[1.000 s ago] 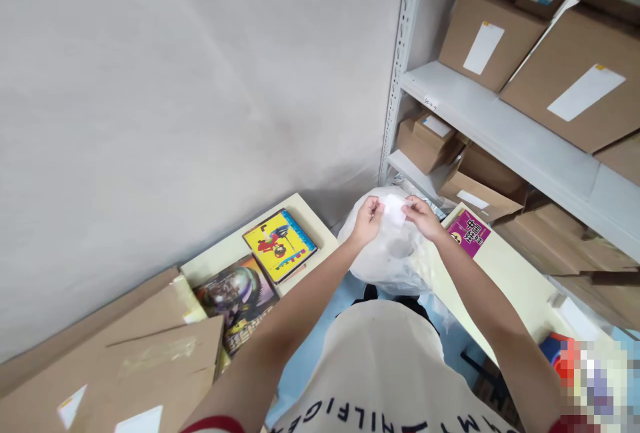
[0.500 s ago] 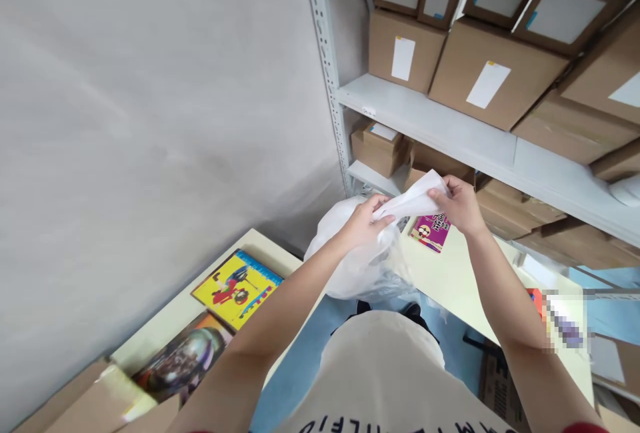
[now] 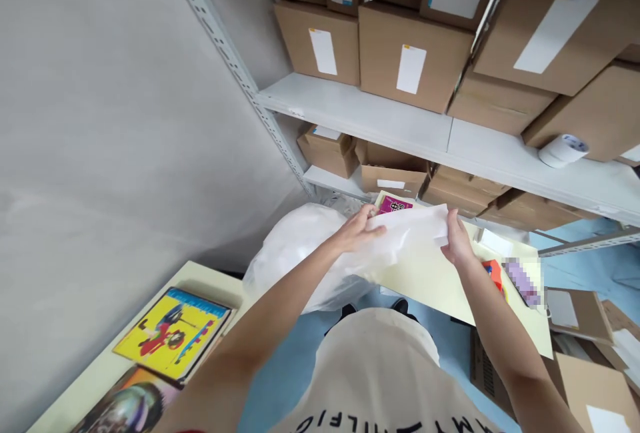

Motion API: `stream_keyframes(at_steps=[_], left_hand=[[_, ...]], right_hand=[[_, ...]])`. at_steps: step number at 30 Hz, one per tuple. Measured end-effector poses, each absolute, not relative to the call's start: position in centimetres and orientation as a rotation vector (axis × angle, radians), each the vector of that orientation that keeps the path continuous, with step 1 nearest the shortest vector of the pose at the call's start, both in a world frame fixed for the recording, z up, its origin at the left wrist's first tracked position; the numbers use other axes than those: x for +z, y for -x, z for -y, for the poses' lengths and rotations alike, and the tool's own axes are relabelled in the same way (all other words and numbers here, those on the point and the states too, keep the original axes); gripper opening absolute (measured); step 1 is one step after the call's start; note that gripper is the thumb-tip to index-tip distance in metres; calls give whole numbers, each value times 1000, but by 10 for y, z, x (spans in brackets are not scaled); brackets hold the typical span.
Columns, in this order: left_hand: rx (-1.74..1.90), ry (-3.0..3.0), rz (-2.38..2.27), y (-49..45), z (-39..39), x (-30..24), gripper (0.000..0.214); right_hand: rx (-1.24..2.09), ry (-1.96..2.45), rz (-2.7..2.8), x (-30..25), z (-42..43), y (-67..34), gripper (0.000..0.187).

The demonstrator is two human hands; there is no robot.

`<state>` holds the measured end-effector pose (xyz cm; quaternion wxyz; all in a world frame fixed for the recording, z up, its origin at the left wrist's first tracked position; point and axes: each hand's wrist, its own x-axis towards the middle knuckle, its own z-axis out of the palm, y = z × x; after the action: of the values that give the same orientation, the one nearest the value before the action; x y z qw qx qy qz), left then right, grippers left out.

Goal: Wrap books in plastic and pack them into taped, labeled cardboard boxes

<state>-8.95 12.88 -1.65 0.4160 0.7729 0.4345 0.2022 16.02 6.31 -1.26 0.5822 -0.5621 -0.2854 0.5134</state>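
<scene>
A thin, whitish, see-through plastic sheet is stretched between my two hands above the cream table; whether it is a flat bag I cannot tell. My left hand pinches its left end, fingers closed. At the opposite end my right hand grips the edge near the upper corner. Partly behind the sheet and my left hand lies a purple book. Left of the hands, a big bulging clear bag with white contents stands against the table, its right part hidden by my left forearm.
Shelves ahead carry cardboard boxes and a white tape roll. On the right of the table are an orange item and a blurred purple item. A yellow picture book lies on the left table.
The sheet was bunched and narrow between my hands; now it is spread wider and hangs lower. My view has swung right, bringing the tape roll and floor boxes into sight.
</scene>
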Motion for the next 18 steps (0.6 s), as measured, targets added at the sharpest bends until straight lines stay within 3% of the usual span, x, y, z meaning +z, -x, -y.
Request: stream_keyframes(at_steps=[2,3,10,18], left_hand=[[345,-2075,-1055,66,-119,-14,87],[268,-2134,-1059,56,-114,-15,91],[328,-1936,-985,18,-123,-44,26],[368,-1482,-1009,23,-137,-61,41]], right_hand=[[1201,1296,503,-21,-60,-179,64],[1211,1271,455,-23,-59,-190,64],[1279,1162,399,-31,-40,-271,58],[1142,1188,550,-47,-6,-335,53]])
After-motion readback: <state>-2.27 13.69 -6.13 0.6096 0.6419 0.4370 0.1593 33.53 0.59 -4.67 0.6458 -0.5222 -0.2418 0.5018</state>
